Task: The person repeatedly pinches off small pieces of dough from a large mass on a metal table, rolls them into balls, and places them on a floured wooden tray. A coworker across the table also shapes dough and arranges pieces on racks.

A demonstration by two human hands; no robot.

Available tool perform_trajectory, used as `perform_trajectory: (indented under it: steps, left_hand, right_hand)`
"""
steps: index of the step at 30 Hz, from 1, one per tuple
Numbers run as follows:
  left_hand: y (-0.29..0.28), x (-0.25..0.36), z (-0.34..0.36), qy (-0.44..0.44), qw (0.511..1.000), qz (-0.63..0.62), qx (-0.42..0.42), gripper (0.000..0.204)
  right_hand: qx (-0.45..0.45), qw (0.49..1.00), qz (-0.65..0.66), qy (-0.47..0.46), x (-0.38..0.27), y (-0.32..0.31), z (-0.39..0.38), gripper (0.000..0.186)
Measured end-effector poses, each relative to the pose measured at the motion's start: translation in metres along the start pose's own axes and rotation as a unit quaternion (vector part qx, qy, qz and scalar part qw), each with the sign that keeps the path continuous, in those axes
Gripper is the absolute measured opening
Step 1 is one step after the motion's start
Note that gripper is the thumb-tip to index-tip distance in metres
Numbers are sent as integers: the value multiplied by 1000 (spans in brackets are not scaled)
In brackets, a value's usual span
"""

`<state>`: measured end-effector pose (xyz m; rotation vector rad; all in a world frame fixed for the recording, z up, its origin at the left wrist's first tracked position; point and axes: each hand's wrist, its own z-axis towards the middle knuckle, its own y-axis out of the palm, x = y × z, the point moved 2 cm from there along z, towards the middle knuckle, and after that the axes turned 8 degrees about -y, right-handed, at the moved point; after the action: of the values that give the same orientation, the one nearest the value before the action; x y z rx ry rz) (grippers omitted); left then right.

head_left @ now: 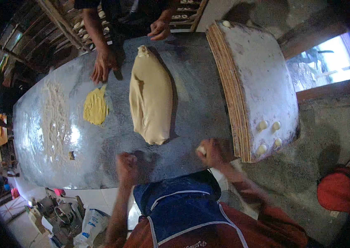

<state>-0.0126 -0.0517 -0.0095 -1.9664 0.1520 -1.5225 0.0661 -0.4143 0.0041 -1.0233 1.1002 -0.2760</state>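
Note:
My left hand (pixel 126 167) is closed into a fist low over the near part of the table. What it holds, if anything, is hidden by the fingers. To the right, my right hand (pixel 214 153) is curled around a small pale dough ball (pixel 201 150), near the corner of the stacked boards. Beyond my hands, a large, long mass of smooth cream-coloured dough (pixel 152 99) lies across the middle of the dark tabletop (pixel 199 91), apart from both of them. A smeared mound of yellow fat (pixel 96 106), perhaps margarine, sits left of the dough.
Across the table, a person's hand (pixel 103 64) reaches down near the yellow fat; their other hand (pixel 159 30) is by the far edge. Stacked boards (pixel 261 82) at the right carry several dough balls. Pale residue (pixel 55 120) streaks the left side. Racks (pixel 55 25) stand behind.

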Motion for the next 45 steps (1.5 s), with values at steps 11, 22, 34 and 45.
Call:
perform_trajectory:
  steps: [11, 22, 34, 45]
  left_hand:
    - [-18, 8, -1, 106, 988, 102, 56, 14]
    - [-16, -8, 8, 226, 930, 244, 158, 13]
    - [-62, 99, 46, 229, 871, 273, -338, 23]
    - [299, 527, -43, 529, 722, -161, -416, 78]
  right_hand:
    - [-85, 992, -49, 77, 18, -32, 7, 44]
    - [134, 990, -48, 16, 34, -28, 20, 26]
    - [42, 987, -156, 14, -9, -32, 6, 24]
    - [477, 864, 55, 154, -38, -272, -122, 49]
